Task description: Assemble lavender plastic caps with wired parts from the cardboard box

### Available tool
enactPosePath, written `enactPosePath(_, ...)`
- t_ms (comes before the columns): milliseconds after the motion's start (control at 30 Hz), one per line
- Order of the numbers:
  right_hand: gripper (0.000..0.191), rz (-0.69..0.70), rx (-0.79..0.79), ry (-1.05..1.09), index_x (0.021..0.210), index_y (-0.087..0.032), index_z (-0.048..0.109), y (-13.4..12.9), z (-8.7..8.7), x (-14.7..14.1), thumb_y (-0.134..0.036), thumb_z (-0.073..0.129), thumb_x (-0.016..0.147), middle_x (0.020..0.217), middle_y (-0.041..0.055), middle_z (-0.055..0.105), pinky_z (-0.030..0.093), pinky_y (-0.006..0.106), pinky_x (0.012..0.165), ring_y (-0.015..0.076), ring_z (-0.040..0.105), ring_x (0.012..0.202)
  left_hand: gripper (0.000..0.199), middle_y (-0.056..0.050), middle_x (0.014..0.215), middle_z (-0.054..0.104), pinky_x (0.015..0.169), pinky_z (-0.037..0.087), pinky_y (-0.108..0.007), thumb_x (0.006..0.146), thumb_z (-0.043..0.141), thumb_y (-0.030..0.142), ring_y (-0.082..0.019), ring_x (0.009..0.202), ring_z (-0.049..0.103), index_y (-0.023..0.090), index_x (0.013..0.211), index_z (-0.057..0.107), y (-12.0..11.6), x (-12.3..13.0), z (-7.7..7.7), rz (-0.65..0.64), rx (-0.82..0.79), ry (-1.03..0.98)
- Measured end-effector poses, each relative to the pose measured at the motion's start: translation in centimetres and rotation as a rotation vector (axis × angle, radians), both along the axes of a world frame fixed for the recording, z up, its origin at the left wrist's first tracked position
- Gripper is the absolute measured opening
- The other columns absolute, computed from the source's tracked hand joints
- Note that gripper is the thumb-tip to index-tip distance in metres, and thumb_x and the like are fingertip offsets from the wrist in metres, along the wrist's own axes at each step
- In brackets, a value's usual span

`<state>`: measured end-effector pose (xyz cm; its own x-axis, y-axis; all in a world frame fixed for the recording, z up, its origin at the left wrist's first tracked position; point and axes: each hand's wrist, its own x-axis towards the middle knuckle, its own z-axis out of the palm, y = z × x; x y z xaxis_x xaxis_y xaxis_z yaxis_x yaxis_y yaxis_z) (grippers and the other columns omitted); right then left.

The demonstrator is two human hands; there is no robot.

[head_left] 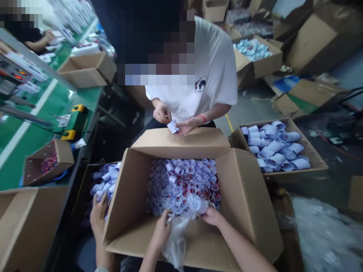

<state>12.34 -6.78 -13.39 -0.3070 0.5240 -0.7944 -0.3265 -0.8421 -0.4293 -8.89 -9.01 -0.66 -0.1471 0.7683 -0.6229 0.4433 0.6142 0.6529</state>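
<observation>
My right hand (213, 217) is closed around a whitish plastic cylinder (200, 205) that is partly inside a clear plastic bag (181, 223). My left hand (162, 229) pinches the bag's left side, its fingers partly hidden. Both hands are over the near part of a large open cardboard box (133, 189). Inside, whitish cylinders (161, 190) stand upright in rows, with small red parts (190, 177) scattered in and over them. Several loose pieces lie on top near the back left.
Opposite, a person (215, 64) holds a small white piece (172, 127). At left, another hand (99, 213) reaches into a box of white cylinders (106, 177). A box of larger white cylinders (283, 172) stands right, above clear plastic bags (323, 234). A green workbench (36, 109) runs along the left.
</observation>
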Motion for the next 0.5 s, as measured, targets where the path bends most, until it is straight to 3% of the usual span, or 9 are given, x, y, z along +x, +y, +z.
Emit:
enactPosePath(133, 0.022, 0.012, 0.029, 0.141, 0.067, -0.022, 0.059, 1.6, 4.4, -1.8, -0.043, 0.065, 0.069, 0.065, 0.0024, 0.067, 0.049, 0.03, 0.065, 0.0177, 0.063, 0.069, 0.027, -0.008, 0.096, 0.07, 0.083, 0.047, -0.031, 0.074, 0.051, 0.026, -0.022, 0.093, 0.063, 0.019, 0.097, 0.064, 1.5, 2.1, 2.8, -0.088, 0.089, -0.08)
enactPosePath(300, 0.029, 0.045, 0.083, 0.342, 0.067, -0.023, 0.06, 3.1, 8.8, -3.2, -0.05, 0.066, 0.062, 0.074, 0.0051, 0.069, 0.049, 0.035, 0.075, 0.0222, 0.062, 0.084, 0.057, -0.008, 0.094, 0.07, 0.082, 0.047, -0.032, 0.073, 0.056, 0.024, -0.022, 0.086, 0.063, 0.019, 0.13, 0.05, 3.1, 3.3, 5.5, -0.103, 0.197, -0.067)
enactPosePath(400, 0.028, 0.023, 0.103, 0.416, 0.07, -0.023, 0.061, 3.5, 10.2, -3.5, -0.048, 0.069, 0.059, 0.077, 0.0039, 0.069, 0.049, 0.035, 0.077, 0.0221, 0.062, 0.087, 0.04, -0.01, 0.101, 0.066, 0.086, 0.045, -0.032, 0.076, 0.052, 0.022, -0.023, 0.095, 0.061, 0.019, 0.115, 0.062, 3.7, 2.8, 6.1, -0.109, 0.369, -0.016)
enactPosePath(500, 0.026, -0.017, 0.108, 0.455, 0.073, -0.022, 0.062, 3.4, 10.6, -3.6, -0.044, 0.071, 0.061, 0.075, 0.0033, 0.069, 0.049, 0.034, 0.076, 0.0216, 0.063, 0.085, 0.021, -0.007, 0.084, 0.062, 0.074, 0.047, -0.029, 0.078, 0.049, 0.022, -0.019, 0.08, 0.061, 0.019, 0.084, 0.069, 4.4, 2.1, 6.7, -0.192, 0.515, 0.03)
